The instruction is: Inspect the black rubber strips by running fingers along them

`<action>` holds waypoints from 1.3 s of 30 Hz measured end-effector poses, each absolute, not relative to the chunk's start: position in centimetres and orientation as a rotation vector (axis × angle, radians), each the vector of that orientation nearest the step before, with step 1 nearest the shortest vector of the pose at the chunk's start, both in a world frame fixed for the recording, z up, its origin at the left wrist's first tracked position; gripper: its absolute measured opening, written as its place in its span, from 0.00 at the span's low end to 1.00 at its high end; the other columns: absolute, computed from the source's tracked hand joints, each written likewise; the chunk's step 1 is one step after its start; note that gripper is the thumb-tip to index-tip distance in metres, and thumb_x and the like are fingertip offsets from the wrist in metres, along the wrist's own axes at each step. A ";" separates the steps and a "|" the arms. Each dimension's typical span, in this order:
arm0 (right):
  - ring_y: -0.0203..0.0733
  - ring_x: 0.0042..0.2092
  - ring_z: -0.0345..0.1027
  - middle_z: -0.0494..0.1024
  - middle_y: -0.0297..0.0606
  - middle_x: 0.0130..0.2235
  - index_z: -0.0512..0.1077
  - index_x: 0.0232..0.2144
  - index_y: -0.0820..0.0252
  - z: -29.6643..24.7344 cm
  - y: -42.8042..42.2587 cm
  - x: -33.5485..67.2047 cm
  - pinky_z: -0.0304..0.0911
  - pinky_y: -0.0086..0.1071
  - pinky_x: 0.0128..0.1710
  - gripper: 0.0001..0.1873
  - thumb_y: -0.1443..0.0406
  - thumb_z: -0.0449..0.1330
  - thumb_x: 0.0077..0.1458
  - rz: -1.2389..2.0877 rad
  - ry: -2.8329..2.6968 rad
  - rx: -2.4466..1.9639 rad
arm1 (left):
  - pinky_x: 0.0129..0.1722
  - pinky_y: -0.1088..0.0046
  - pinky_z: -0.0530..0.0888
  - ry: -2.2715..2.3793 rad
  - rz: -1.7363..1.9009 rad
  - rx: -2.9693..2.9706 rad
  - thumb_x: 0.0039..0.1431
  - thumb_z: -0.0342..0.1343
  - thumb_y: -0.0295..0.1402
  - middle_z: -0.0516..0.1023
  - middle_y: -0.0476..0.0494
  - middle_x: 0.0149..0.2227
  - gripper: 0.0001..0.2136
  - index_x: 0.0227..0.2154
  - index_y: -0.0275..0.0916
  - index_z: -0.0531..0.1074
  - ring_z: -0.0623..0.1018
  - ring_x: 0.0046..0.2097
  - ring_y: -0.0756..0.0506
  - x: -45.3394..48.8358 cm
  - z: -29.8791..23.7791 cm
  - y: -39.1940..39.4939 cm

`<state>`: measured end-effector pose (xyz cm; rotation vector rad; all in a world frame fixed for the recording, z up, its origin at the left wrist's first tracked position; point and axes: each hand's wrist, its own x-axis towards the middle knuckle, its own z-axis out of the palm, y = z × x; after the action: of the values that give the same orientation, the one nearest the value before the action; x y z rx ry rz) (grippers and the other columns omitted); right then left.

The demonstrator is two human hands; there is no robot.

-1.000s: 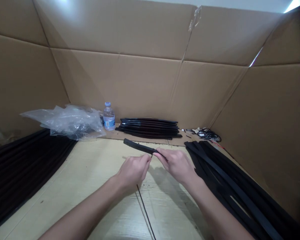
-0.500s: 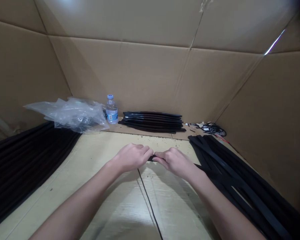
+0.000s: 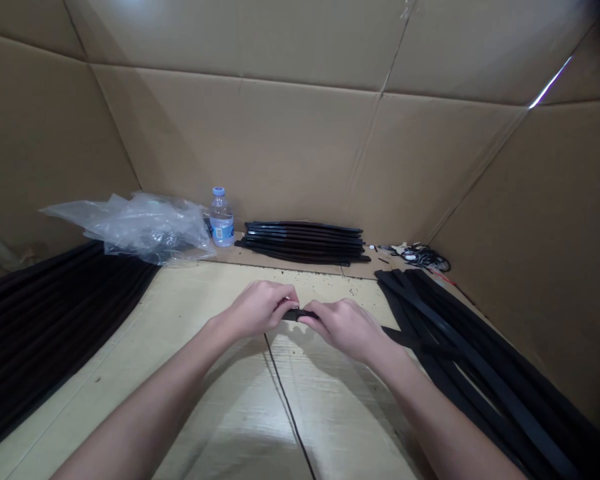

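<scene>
My left hand (image 3: 263, 308) is closed in a pinch above the table, at the end of a black fabric strip (image 3: 291, 315). Opposite it, thumb and forefinger of my right hand (image 3: 347, 325) squeeze the same strip, leaving a short stretch visible between the hands. Beyond my right wrist the strip runs toward the black strips (image 3: 430, 320) lying on the right. A thin black cord (image 3: 286, 400) comes out from under my left hand and trails toward me over the table; my fingers hide its upper end.
Long black strips (image 3: 55, 313) cover the left side. At the back stand crumpled clear plastic bags (image 3: 150, 227), a water bottle (image 3: 222, 220) and a stack of black strips (image 3: 303, 241). Tangled cords (image 3: 423, 257) lie back right. Cardboard walls (image 3: 290, 147) surround the pale table (image 3: 190, 287).
Both hands have shifted slightly left with the strip. My left fingers have changed their pinch, and more of the strip shows between the hands. The cord's upper part has moved left.
</scene>
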<state>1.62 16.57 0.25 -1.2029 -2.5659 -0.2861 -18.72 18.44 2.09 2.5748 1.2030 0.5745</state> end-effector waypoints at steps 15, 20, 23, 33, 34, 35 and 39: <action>0.29 0.19 0.43 0.61 0.29 0.17 0.73 0.37 0.52 0.2 16.8 2.5 0.37 0.30 0.21 0.14 0.62 0.48 0.61 -0.381 -2.503 -0.897 | 0.25 0.84 0.58 1.159 0.517 2.016 0.50 0.51 0.42 0.72 0.47 0.25 0.16 0.27 0.32 0.74 0.64 0.26 0.57 -20.4 3.4 19.4; 0.29 0.20 0.51 0.64 0.29 0.18 0.71 0.43 0.56 0.7 17.5 3.7 0.45 0.28 0.22 0.13 0.64 0.50 0.60 -0.378 -2.452 -0.776 | 0.24 0.83 0.55 1.251 0.551 1.903 0.46 0.55 0.46 0.65 0.51 0.22 0.18 0.26 0.32 0.72 0.59 0.24 0.58 -23.9 4.7 20.5; 0.30 0.21 0.54 0.65 0.29 0.19 0.70 0.45 0.58 1.0 17.7 4.2 0.49 0.27 0.22 0.13 0.65 0.52 0.59 -0.395 -2.408 -0.702 | 0.23 0.84 0.53 1.216 0.633 1.776 0.46 0.55 0.45 0.62 0.52 0.21 0.17 0.28 0.32 0.70 0.57 0.24 0.59 -24.4 4.2 20.9; 0.30 0.23 0.60 0.70 0.31 0.23 0.70 0.43 0.63 2.2 16.4 3.2 0.55 0.27 0.23 0.12 0.72 0.57 0.54 -0.220 -2.222 -0.450 | 0.41 0.77 0.66 0.664 0.733 1.412 0.50 0.55 0.36 0.72 0.41 0.38 0.14 0.39 0.34 0.69 0.69 0.38 0.53 -17.4 1.2 17.9; 0.30 0.24 0.62 0.71 0.32 0.24 0.70 0.42 0.63 2.3 16.3 3.2 0.56 0.26 0.24 0.11 0.72 0.57 0.54 -0.198 -2.220 -0.444 | 0.44 0.76 0.66 0.600 0.762 1.320 0.50 0.55 0.35 0.72 0.42 0.39 0.15 0.41 0.35 0.69 0.70 0.40 0.52 -17.0 1.4 17.4; 0.30 0.25 0.63 0.72 0.33 0.24 0.71 0.41 0.63 2.4 16.2 3.1 0.57 0.26 0.25 0.10 0.72 0.57 0.54 -0.180 -2.220 -0.442 | 0.45 0.75 0.66 0.537 0.786 1.230 0.50 0.55 0.35 0.71 0.42 0.40 0.16 0.43 0.36 0.68 0.70 0.41 0.52 -16.6 1.6 17.0; 0.31 0.23 0.62 0.71 0.32 0.22 0.71 0.41 0.63 2.5 16.0 3.1 0.57 0.26 0.24 0.11 0.72 0.58 0.53 -0.149 -2.205 -0.443 | 0.43 0.76 0.65 0.466 0.868 1.128 0.49 0.57 0.33 0.72 0.44 0.33 0.12 0.36 0.33 0.71 0.71 0.37 0.53 -15.8 2.2 16.2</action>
<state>3.09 16.04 2.52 -0.4432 -2.2048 -0.1492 -15.81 16.22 2.23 1.1276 0.4664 0.8675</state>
